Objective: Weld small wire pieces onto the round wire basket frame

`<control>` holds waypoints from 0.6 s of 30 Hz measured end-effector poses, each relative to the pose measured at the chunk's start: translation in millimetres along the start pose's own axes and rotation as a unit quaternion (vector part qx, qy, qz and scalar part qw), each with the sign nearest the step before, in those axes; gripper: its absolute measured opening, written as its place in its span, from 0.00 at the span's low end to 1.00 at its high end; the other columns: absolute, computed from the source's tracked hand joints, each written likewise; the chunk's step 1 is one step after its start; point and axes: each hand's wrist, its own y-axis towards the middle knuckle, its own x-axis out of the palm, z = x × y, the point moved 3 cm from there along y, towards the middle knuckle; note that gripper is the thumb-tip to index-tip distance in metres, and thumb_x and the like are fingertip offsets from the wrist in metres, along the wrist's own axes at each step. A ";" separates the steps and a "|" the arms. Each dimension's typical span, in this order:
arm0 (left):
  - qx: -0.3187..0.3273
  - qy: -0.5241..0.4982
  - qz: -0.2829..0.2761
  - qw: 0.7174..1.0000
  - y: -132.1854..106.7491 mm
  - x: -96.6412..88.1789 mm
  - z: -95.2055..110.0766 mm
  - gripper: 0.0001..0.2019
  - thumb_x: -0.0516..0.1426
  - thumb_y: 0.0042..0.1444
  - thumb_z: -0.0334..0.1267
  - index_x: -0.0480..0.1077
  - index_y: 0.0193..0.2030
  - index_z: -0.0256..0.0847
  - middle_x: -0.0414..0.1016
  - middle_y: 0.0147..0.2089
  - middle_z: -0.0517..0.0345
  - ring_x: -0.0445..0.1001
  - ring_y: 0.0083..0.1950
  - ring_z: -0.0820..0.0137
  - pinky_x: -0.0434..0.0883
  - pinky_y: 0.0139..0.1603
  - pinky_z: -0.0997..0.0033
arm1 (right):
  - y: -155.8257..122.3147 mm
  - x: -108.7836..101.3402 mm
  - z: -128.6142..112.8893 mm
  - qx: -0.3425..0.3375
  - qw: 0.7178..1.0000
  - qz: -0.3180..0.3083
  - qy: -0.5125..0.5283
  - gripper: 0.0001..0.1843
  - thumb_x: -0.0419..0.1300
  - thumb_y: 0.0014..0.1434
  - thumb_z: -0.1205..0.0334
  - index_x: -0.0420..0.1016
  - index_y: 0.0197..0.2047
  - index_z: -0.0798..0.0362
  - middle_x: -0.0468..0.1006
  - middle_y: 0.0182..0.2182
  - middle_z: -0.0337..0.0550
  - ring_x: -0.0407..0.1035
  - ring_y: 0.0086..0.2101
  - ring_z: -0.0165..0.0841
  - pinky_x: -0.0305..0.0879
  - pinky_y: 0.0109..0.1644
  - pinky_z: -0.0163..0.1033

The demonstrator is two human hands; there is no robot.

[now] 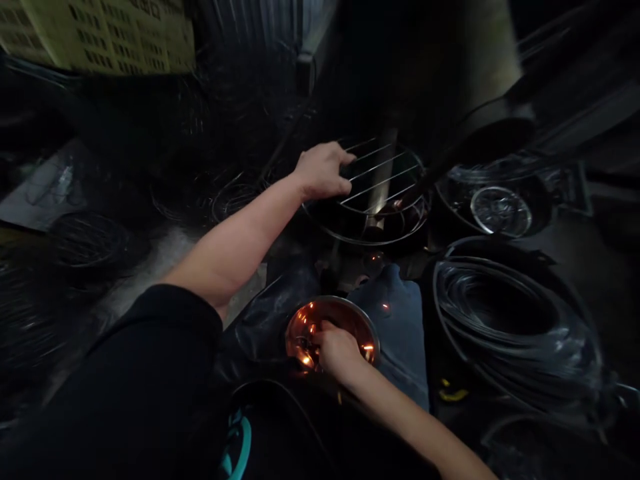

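My left hand (326, 171) reaches forward, its thumb and fingers gripping the left side of a round wire rack (367, 188). The rack, with several parallel bars, is tilted above a larger wire ring (345, 238). In my lap sits a shiny metal bowl (361, 319), glowing orange with bright reflections. My right hand (339, 352) dips into the bowl with its fingers bent down and drawn together; their tips and whatever they pinch are hard to see. A dark rod ending in a reddish tip comes down from the upper right onto the rack.
Coils of wire (500, 310) fill a round holder on the right. Behind it stands a dark basin with a round shiny piece (501, 211). A yellow crate (125, 37) is at the upper left. Bundles of wire lie in the dark on the left.
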 end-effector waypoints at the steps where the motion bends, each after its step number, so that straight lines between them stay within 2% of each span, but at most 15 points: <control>1: 0.014 0.008 0.010 1.000 -4.2 -0.5 -0.9 0.21 0.60 0.46 0.36 0.74 0.50 0.42 0.76 0.44 0.55 0.69 0.51 0.62 0.62 0.54 0.58 | -1.4 -4.4 3.6 0.002 1.000 0.002 0.005 0.14 0.58 0.53 0.68 0.84 0.39 0.50 0.81 0.40 0.47 0.77 0.37 0.39 0.67 0.38 0.36; 3: 0.041 0.036 0.039 0.998 -12.9 -0.1 -2.3 0.22 0.58 0.48 0.37 0.73 0.52 0.41 0.77 0.42 0.54 0.70 0.49 0.61 0.64 0.52 0.58 | -4.6 -12.8 10.6 -0.007 0.999 -0.001 0.042 0.17 0.57 0.53 0.70 0.84 0.40 0.49 0.83 0.38 0.45 0.77 0.40 0.38 0.66 0.41 0.35; 6: 0.028 0.072 0.082 0.994 -23.3 2.5 -4.2 0.24 0.57 0.47 0.39 0.73 0.53 0.45 0.77 0.40 0.56 0.73 0.46 0.61 0.67 0.48 0.60 | -9.3 -18.5 18.0 -0.029 0.992 0.002 0.120 0.19 0.55 0.53 0.73 0.84 0.42 0.50 0.84 0.39 0.44 0.76 0.42 0.35 0.65 0.46 0.33; 10: 0.000 0.097 0.105 0.990 -30.3 5.7 -3.1 0.26 0.56 0.47 0.43 0.72 0.56 0.49 0.77 0.40 0.59 0.74 0.45 0.62 0.70 0.47 0.63 | -15.4 -11.3 23.9 0.000 0.994 -0.007 0.110 0.17 0.56 0.51 0.74 0.84 0.38 0.52 0.83 0.37 0.46 0.75 0.40 0.34 0.64 0.45 0.32; 13: -0.008 0.095 0.109 0.990 -30.8 5.9 -3.5 0.26 0.56 0.46 0.43 0.74 0.55 0.47 0.78 0.38 0.58 0.75 0.44 0.62 0.70 0.46 0.64 | -20.8 -10.2 26.5 0.001 0.991 -0.016 0.133 0.16 0.58 0.50 0.74 0.84 0.37 0.54 0.81 0.35 0.47 0.74 0.38 0.34 0.63 0.42 0.32; 16: -0.015 0.083 0.098 0.992 -28.2 5.6 -6.2 0.25 0.57 0.46 0.43 0.75 0.53 0.47 0.78 0.36 0.60 0.76 0.43 0.63 0.71 0.45 0.67 | -25.7 -23.1 31.7 -0.017 0.977 0.013 0.212 0.13 0.59 0.52 0.71 0.84 0.37 0.54 0.80 0.32 0.46 0.73 0.35 0.34 0.64 0.39 0.33; 18: -0.019 0.081 0.094 0.992 -26.0 5.1 -8.0 0.25 0.57 0.45 0.42 0.76 0.53 0.47 0.78 0.36 0.60 0.76 0.44 0.63 0.71 0.46 0.67 | -27.6 -37.6 36.4 -0.042 0.962 0.060 0.262 0.12 0.58 0.55 0.68 0.84 0.37 0.52 0.78 0.30 0.44 0.73 0.33 0.34 0.64 0.39 0.34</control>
